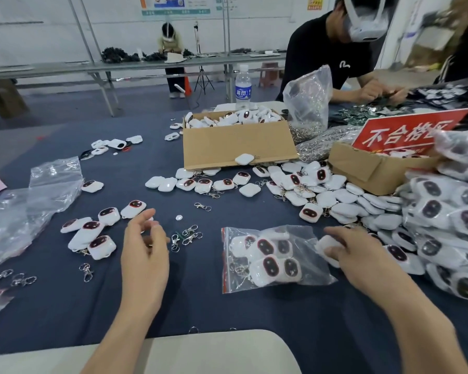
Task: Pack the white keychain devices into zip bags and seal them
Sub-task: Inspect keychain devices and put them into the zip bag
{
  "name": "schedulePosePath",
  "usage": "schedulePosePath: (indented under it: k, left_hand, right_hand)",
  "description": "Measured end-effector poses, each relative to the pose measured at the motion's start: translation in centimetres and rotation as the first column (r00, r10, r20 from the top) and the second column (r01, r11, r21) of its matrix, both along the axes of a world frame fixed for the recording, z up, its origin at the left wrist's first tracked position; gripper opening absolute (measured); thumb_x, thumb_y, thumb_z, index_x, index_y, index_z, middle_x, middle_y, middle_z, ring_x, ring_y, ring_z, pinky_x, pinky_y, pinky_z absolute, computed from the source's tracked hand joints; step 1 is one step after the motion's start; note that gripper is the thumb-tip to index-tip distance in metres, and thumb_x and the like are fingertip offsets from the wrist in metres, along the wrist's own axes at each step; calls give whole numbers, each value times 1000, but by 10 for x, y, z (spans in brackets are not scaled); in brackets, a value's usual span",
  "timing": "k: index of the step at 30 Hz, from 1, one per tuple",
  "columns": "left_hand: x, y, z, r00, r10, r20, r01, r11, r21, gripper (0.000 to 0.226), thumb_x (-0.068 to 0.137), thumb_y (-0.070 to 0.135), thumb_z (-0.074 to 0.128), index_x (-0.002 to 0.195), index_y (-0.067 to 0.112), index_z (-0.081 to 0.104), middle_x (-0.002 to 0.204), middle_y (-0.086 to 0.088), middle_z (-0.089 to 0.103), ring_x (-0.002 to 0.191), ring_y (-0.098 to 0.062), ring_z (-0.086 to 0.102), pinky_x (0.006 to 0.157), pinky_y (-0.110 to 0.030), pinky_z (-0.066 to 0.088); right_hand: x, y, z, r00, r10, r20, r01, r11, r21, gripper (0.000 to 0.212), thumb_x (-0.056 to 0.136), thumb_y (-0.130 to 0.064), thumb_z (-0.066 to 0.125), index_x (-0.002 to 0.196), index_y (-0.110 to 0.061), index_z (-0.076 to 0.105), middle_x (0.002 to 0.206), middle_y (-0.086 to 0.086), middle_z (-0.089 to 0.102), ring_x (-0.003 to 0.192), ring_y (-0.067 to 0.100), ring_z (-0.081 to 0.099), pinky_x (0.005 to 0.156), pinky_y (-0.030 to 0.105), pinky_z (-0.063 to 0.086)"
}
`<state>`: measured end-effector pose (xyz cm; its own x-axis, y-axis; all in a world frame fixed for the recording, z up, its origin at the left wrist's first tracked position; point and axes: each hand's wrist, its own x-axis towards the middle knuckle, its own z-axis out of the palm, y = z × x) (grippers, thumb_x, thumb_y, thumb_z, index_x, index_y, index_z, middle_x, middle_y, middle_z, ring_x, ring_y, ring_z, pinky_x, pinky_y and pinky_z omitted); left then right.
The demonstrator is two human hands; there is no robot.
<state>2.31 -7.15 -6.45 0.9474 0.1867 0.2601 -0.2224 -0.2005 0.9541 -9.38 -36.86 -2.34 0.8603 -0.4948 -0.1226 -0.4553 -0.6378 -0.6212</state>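
White keychain device (pixel 327 249) gripped by right hand (pixel 355 252); left hand (pixel 144 248) hovers relaxed.

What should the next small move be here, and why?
Probably the left hand should take the zip bag by its red-striped mouth: it hovers free beside it, while the right hand grips a white device not yet bagged.

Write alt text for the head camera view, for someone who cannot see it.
Seen from above, a person's right hand holds a white keychain device beside a zip bag already holding several, lying on a dark blue table. The left hand hovers open near loose clips; a cardboard box of devices stands beyond.
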Motion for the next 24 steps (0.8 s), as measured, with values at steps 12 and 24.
schedulePosePath:
  k: [12, 24]
  left_hand:
    - [-61, -68, 26, 882, -470, 34, 467, 862, -196, 21, 97, 40, 53, 105, 35, 72, 94, 6, 76, 81, -6, 70, 70, -16, 52]
    - [-54, -65, 18, 895, -446, -27, 425, 869, -254, 29, 91, 50, 66, 107, 27, 73, 104, -5, 74, 96, -22, 70, 82, -29, 57]
  right_hand:
    - [26, 115, 17, 801, -125, 585, -375, 657, 654, 24, 96, -12, 64, 109, -29, 74, 89, -4, 78, 73, 7, 71, 62, 16, 55]
    - [34, 122, -8, 826, -2, 564, -393, 716, 577, 31, 100, -3, 57, 102, -28, 75, 93, -4, 78, 87, 9, 73, 72, 17, 54]
